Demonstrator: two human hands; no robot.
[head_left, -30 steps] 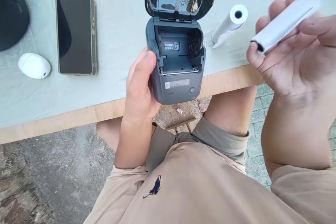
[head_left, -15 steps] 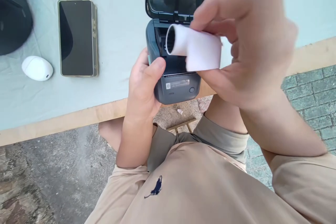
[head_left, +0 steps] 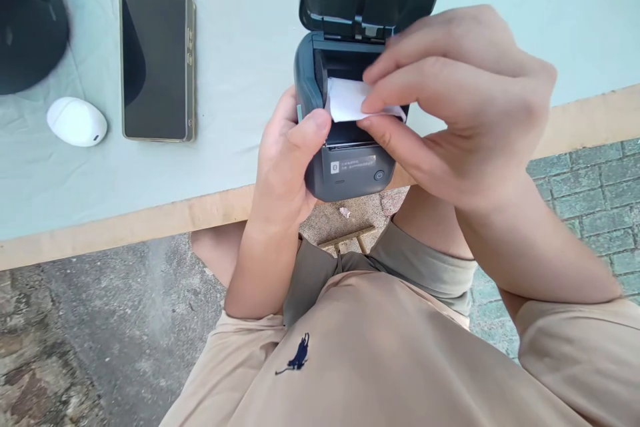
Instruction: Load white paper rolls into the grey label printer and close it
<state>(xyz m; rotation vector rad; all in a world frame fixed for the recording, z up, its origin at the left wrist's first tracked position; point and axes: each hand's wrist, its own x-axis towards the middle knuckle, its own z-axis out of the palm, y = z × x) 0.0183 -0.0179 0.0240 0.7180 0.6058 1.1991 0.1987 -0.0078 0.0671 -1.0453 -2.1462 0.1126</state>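
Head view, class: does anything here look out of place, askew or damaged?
Only one thing: the small grey printer juts past the wooden table edge, steadied by the left hand. The right hand presses a white paper roll into its open bay. Nothing looks spilled or damaged.

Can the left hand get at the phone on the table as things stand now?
Probably not at once: the left hand grips the printer. The cloth between it and the phone lies bare, so once freed the way looks open.

On the table (head_left: 240, 67) we see a dark phone (head_left: 156, 64), a white oval case (head_left: 77, 121), perhaps earbuds, and a black object (head_left: 27, 20).
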